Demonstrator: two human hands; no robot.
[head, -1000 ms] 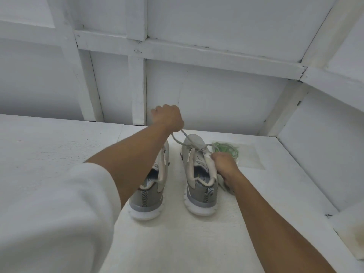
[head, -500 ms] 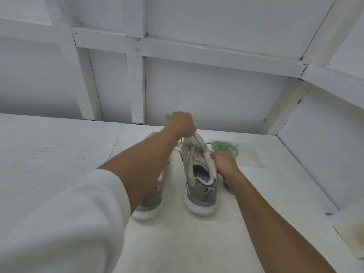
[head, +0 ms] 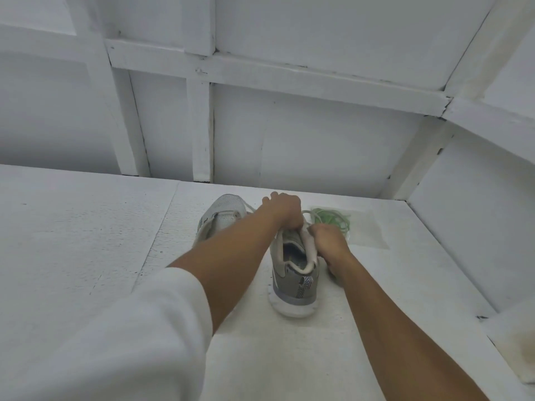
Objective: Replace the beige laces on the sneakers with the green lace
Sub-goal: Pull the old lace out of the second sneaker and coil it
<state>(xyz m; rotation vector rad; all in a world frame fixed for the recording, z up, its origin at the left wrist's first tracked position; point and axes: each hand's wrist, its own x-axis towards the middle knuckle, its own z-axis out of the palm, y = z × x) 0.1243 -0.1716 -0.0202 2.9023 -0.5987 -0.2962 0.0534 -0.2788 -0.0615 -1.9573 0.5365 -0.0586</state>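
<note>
Left stretch of the desk [head: 72, 241]: bare white surface from the left edge in to the shoes; we judge this the widest open room for laying a pulled lace aside.
Left shoe [head: 223, 217]: stands toe toward the back wall [head: 318, 140], near the desk's back edge; our left forearm crosses over its heel, so only the toe half shows.
Left hand [head: 282, 211]: reaches across to the right shoe, curled closed over its lacing; we judge it is gripping beige lace, though the fingers hide the hold.
Beige lace [head: 308, 219]: a pale loop shows between the two hands, part of it out of the eyelets.
Right shoe [head: 292, 273]: heel toward us, just right of its mate.
Right hand [head: 328, 238]: closed on the right side of the shoe's collar, steadying it.
Step in hand: unlacing the right shoe; the left shoe's lacing is hidden from us.
Next move: we judge more pulls through the eyelets, with the shoe held down.
Green lace [head: 333, 219]: bundled near the back right corner, just beyond the right hand, untouched.
Right edge: the side wall stands near; little room there.
</note>
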